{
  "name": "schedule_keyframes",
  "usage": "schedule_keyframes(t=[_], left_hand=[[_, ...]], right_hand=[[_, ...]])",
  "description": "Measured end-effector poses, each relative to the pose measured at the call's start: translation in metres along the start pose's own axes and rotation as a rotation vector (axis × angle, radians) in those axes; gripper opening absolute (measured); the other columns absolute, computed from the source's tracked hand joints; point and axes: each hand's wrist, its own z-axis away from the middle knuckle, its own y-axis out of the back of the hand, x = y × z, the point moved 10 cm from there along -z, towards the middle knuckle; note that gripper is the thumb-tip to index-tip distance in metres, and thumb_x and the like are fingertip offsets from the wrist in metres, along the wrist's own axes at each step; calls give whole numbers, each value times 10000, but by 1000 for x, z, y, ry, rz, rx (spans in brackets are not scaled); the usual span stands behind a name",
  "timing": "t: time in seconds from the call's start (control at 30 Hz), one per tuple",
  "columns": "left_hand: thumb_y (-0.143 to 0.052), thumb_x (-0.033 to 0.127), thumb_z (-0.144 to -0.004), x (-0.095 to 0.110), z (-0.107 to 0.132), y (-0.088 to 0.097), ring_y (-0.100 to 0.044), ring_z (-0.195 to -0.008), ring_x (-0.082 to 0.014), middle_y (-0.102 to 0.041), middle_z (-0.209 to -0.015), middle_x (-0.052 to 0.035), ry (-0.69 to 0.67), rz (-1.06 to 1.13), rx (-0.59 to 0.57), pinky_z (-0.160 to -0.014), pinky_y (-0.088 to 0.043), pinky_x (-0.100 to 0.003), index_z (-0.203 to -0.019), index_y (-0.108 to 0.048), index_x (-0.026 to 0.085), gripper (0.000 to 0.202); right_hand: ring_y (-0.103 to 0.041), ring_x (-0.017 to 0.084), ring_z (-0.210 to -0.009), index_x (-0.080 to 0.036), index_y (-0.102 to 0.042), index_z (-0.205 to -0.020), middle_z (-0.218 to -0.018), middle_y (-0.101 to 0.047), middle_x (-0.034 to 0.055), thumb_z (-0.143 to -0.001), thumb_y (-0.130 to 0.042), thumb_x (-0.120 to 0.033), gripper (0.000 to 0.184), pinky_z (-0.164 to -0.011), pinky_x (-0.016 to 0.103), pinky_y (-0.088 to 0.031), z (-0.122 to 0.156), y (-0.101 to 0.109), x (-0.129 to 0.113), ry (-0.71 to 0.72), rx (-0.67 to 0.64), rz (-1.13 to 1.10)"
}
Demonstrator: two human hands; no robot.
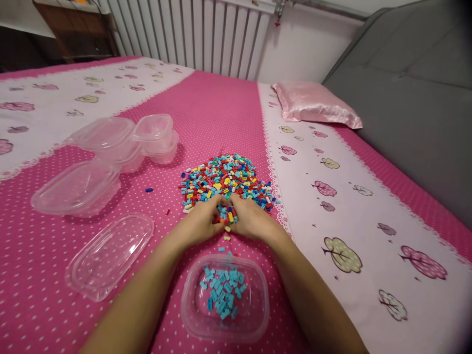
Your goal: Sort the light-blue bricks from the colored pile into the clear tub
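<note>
A heap of small bricks (224, 179) in blue, red, yellow and white lies on the pink dotted bedspread (206, 113). My left hand (201, 221) and my right hand (252, 219) rest at the heap's near edge, knuckles up and fingers curled together over a small clump of bricks. Just below my wrists stands a clear plastic tub (224, 297) holding several light blue bricks. What each hand grips between its fingers is hidden.
A clear lid (108, 253) lies left of the tub. More clear containers (77, 187) and stacked tubs (153, 135) sit further left. A stray blue brick (148, 190) lies apart. A pink pillow (313, 103) and grey headboard (413, 98) are on the right.
</note>
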Motion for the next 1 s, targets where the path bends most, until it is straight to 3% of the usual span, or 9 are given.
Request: schedule_keyframes(t=[0.1, 0.2, 0.3, 0.5, 0.67, 0.8, 1.0], left_hand=[[-590, 182, -697, -5, -5, 15, -550, -526, -126, -534, -610, 57, 15, 207, 155, -498, -401, -215, -1040, -503, 183, 353], [-672, 229, -648, -13, -4, 37, -593, -604, -125, -557, -719, 33, 49, 386, 380, -560, -475, -236, -1043, -503, 171, 434], [-742, 263, -598, -16, 1, 53, -622, -685, -136, -601, -825, -8, 42, 459, 505, -614, -509, -254, -1036, -524, 157, 501], [-725, 312, -655, -9, 5, 65, -655, -847, -196, -676, -904, -77, -1, 384, 527, -776, -518, -320, -929, -589, 139, 351], [-683, 321, -717, -4, 8, 70, -639, -786, -188, -704, -886, -75, -1, 164, 532, -710, -485, -301, -892, -668, 142, 251], [-675, 320, -719, -3, 10, 72, -614, -716, -170, -697, -830, -55, 15, 96, 535, -656, -469, -279, -874, -692, 145, 234], [-631, 270, -747, 1, 6, 64, -515, -584, -137, -601, -659, -15, -26, -123, 452, -565, -404, -251, -858, -721, 161, 180]], right_hand=[[-636, 238, -913, -158, -546, -1118, -977, -677, 105, -730, -701, -221, 422, -727, 292, -443, -3, 20, 6, 17, 208, -87], [-632, 217, -945, -160, -559, -1132, -1047, -671, 96, -726, -701, -212, 433, -810, 314, -464, -2, 42, 12, 67, 411, -189], [-637, 195, -942, -157, -558, -1159, -1134, -655, 96, -730, -687, -193, 449, -836, 324, -490, -1, 53, 18, 118, 471, -269], [-656, 162, -937, -176, -617, -1085, -1101, -678, 70, -784, -587, -121, 307, -798, 291, -527, 5, 69, 29, 115, 489, -410], [-661, 157, -924, -180, -669, -962, -979, -720, 39, -790, -572, -110, 210, -843, 297, -495, 12, 80, 30, 119, 535, -317], [-649, 151, -759, -193, -689, -861, -839, -723, 12, -744, -650, -168, 126, -716, 274, -478, 8, 69, 37, 4, 441, -213], [-631, 147, -717, -211, -691, -823, -799, -714, 1, -683, -715, -263, 151, -632, 242, -423, -3, 46, 41, -116, 290, -83]])
